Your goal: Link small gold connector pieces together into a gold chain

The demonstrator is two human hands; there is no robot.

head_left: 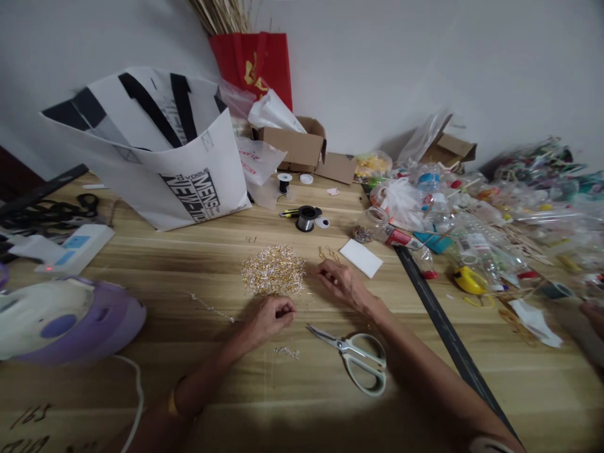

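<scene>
A heap of small gold and silver metal findings (274,270) lies in the middle of the wooden table (189,264). My left hand (272,314) rests just in front of the heap, fingers curled in a pinch on something too small to name; a thin beaded chain (212,308) trails left from it. My right hand (337,282) lies at the heap's right edge, fingers bent down onto the loose pieces. A few findings (287,352) lie near my left wrist. White-handled scissors (353,355) lie open between my forearms.
A white printed tote bag (160,151), cardboard boxes (297,148) and a red bag (257,63) stand behind. Wire spools (306,217), a white card (361,258), a black ruler (443,321), a purple appliance (66,318), a power strip (75,248) and a cluttered pile of bags (495,214) surround. Another person's hand (595,314) shows far right.
</scene>
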